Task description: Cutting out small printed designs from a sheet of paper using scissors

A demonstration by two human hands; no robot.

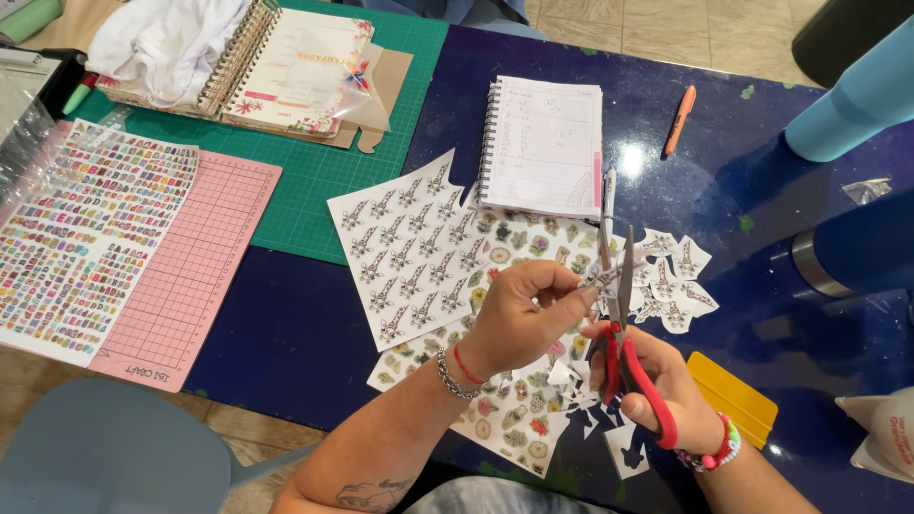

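Note:
My left hand [526, 319] pinches a small printed sticker cutout [601, 275] between thumb and fingers. My right hand [666, 390] grips red-handled scissors [621, 328] with the blades pointing up and slightly apart around the cutout. Under both hands lie a sticker sheet with repeated grey figures [405, 252] and a sheet of flower stickers [509, 405]. A pile of cut-out figure stickers [671, 276] lies just right of the blades. White paper scraps [624, 447] sit below my hands.
On the dark blue table [286, 333] lie an open spiral notebook [543, 143], an orange pen [680, 119], a yellow scraper [733, 398], a green cutting mat [324, 181], a pink mat [205, 276], a letter sticker sheet [86, 238], a planner [295, 71] and teal and blue bottles [857, 95].

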